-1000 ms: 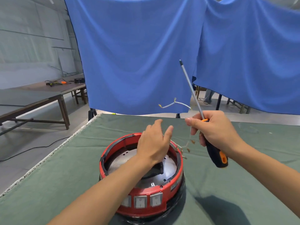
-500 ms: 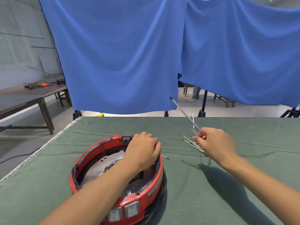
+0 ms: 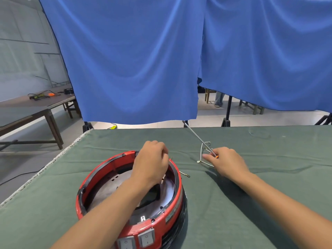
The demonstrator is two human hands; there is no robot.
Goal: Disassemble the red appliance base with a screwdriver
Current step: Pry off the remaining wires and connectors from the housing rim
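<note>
The red appliance base (image 3: 167, 220) is a round open shell with a metal plate inside and two grey switches on its near side. It sits on the green cloth-covered table (image 3: 251, 203). My left hand (image 3: 152, 164) rests curled on its far rim, covering part of the inside. My right hand (image 3: 228, 163) is to the right of the base, low over the cloth. It holds the screwdriver (image 3: 197, 136) by a handle hidden in the palm, and the shaft points away to the upper left. Thin white wires (image 3: 203, 153) with ring terminals lie on the cloth at its fingertips.
A loose wire end (image 3: 185, 174) lies beside the base's right rim. Blue curtains (image 3: 143, 60) hang behind the table's far edge on black stands. A wooden table (image 3: 36, 108) with cables stands at the left. The table's left edge runs close to the base.
My right hand has come down from chest height to the cloth with the screwdriver, and the white wires now lie on the table. My left hand has closed on the base's far rim.
</note>
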